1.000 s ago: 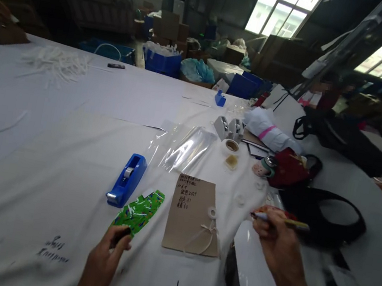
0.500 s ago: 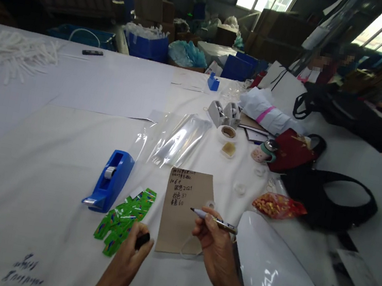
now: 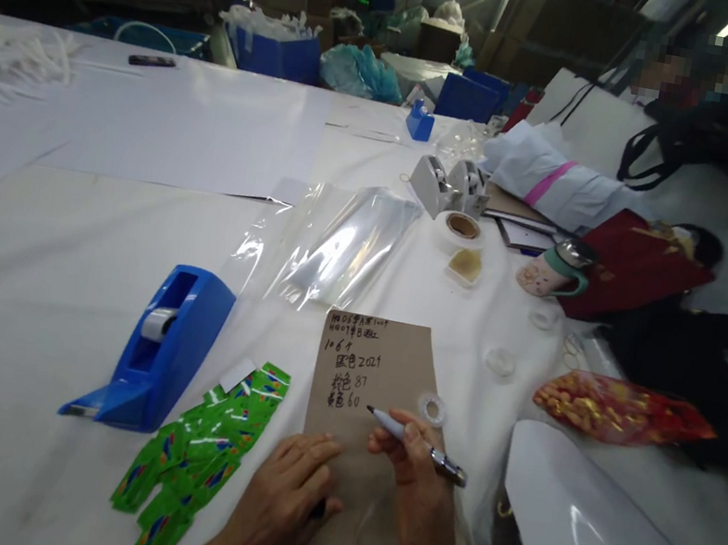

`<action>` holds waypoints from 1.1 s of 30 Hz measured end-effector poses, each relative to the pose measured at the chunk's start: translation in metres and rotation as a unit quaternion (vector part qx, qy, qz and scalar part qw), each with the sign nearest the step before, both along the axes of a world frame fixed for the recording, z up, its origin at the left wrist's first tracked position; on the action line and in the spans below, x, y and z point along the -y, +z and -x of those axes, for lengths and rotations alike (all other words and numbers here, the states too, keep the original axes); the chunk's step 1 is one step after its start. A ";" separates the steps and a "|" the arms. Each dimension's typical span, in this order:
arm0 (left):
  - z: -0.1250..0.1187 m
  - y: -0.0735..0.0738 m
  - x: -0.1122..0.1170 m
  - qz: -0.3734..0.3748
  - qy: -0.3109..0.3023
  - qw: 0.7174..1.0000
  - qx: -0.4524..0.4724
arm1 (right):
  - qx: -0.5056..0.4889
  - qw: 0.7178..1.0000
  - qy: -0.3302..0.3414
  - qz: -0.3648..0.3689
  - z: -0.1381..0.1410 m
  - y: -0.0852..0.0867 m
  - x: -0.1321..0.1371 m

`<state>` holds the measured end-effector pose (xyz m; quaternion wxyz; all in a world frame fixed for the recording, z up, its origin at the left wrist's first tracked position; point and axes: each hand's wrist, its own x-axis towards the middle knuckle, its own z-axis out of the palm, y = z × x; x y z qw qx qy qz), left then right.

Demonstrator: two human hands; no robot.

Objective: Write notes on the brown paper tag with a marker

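A marker pen [image 3: 436, 460] is pinched in my right hand [image 3: 421, 489], its tip just above the brown cardboard sheet [image 3: 333, 446] near the last written line. Handwritten characters and numbers fill the sheet's upper part. My left hand [image 3: 289, 494] rests on the sheet's lower left edge, fingers curled round the black marker cap [image 3: 318, 509], which is mostly hidden. A small clear tape roll [image 3: 431, 408] lies on the sheet's right edge. Left of my left hand are green printed wrappers [image 3: 211, 443] and a blue tape dispenser [image 3: 163, 350].
Clear plastic sleeves [image 3: 347, 246] lie beyond the cardboard. Grey tape dispensers [image 3: 439, 187], a wide tape roll [image 3: 459, 233] and a pink-and-green cup [image 3: 548, 269] stand to the right. A red snack bag [image 3: 617, 411] and a white glossy sheet [image 3: 612, 542] lie nearer.
My left hand has moved right, from beside the green wrappers onto the cardboard, still with the cap. The pen stays over the sheet. The view has come closer and tilted down.
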<state>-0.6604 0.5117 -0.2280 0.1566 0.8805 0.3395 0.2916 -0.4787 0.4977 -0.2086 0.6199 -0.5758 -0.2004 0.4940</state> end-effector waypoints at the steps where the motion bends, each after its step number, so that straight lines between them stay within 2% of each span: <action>1: 0.000 -0.006 -0.001 -0.001 -0.009 1.000 -0.013 | 0.035 0.999 0.011 0.004 0.001 -0.004 0.000; 6: -0.001 -0.030 -0.002 0.005 -0.031 0.999 -0.034 | 0.199 0.978 0.060 0.006 0.015 -0.018 -0.001; 10: 0.000 -0.039 -0.002 -0.021 -0.034 0.999 -0.012 | 0.277 0.958 0.054 -0.040 0.028 -0.033 -0.001; 13: 0.001 -0.042 -0.003 -0.044 -0.036 0.998 -0.006 | 0.329 0.943 0.041 -0.035 0.032 -0.043 0.000; 17: 0.002 -0.041 -0.006 -0.075 -0.017 0.997 -0.008 | 0.327 0.945 -0.010 -0.013 0.031 -0.046 0.000; 20: 0.000 -0.037 -0.009 -0.098 -0.002 0.995 -0.003 | 0.307 0.952 -0.016 -0.002 0.025 -0.045 0.000; 25: 0.000 -0.035 -0.011 -0.108 0.000 0.994 0.008 | 0.382 0.924 -0.023 0.009 0.003 -0.046 0.004; 29: 0.003 -0.039 -0.009 -0.105 -0.013 0.994 -0.003 | 0.358 0.931 -0.066 0.011 -0.008 -0.047 0.006; 33: 0.007 -0.042 -0.008 -0.115 -0.026 0.993 -0.021 | 0.381 0.924 -0.022 -0.028 -0.002 -0.050 0.006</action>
